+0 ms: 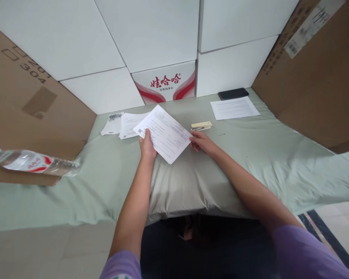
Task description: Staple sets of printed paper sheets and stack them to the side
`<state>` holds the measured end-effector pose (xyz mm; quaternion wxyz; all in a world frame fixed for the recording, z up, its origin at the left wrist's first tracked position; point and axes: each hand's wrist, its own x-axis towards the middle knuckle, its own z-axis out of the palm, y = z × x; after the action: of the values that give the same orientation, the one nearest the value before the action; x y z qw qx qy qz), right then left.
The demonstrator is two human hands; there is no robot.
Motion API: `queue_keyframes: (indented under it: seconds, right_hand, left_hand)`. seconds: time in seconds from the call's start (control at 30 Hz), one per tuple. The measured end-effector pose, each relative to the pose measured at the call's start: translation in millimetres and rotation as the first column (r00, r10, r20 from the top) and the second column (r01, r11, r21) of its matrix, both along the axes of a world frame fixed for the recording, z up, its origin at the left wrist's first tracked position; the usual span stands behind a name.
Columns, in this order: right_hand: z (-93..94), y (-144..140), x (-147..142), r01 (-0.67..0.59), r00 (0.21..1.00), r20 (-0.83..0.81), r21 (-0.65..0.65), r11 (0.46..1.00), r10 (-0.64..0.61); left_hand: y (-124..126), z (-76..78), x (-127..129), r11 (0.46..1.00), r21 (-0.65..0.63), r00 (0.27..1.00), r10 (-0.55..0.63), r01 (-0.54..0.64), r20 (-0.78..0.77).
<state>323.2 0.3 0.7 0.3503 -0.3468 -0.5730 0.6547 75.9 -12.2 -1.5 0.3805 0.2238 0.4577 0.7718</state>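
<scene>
A printed white sheet of paper [165, 132] is held tilted above the pale green cloth [250, 155] that covers the table. My left hand [147, 145] grips its left edge, thumb on top. My right hand [200, 141] pinches its right corner. A cream stapler [201, 125] lies just beyond my right hand. More printed sheets [128, 124] and a small crumpled slip [113, 123] lie to the left of the held sheet.
Another sheet [234, 108] and a dark phone [233, 93] lie at the back right. White boxes [151, 35] and a red-printed carton [165, 82] form the back wall. Brown cardboard boxes [320, 77] flank both sides. A water bottle [31, 162] lies at the left.
</scene>
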Motion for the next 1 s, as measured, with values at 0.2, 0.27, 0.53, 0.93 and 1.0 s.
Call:
queue_keyframes:
  seconds: [0.2, 0.27, 0.53, 0.93, 1.0]
  right_hand:
    - [15.4, -3.5, 7.7, -0.036, 0.991, 0.127, 0.001, 0.999, 0.036]
    - [20.5, -6.1, 10.0, -0.063, 0.985, 0.16, 0.034, 0.997, 0.057]
    - [32.8, -15.6, 9.6, -0.141, 0.884, 0.448, -0.024, 0.99, 0.137]
    - [31.9, -14.2, 3.5, 0.212, 0.861, 0.501, -0.184, 0.96, -0.094]
    - [35.1, -12.5, 6.3, 0.221, 0.843, 0.53, -0.191, 0.956, -0.089]
  left_hand:
    - [-1.7, 1.7, -0.5, 0.993, -0.02, 0.992, -0.115, 0.114, -0.06]
    - [-3.1, 0.7, 0.9, 0.99, -0.06, 0.982, -0.132, 0.125, -0.135]
    - [-14.3, 0.7, 2.7, 0.95, -0.311, 0.746, -0.211, 0.006, -0.632]
    - [-22.0, -2.9, 25.9, 0.848, -0.433, 0.764, -0.489, 0.304, -0.421]
    - [-23.1, -4.1, 28.1, 0.845, -0.421, 0.77, -0.499, 0.331, -0.397]
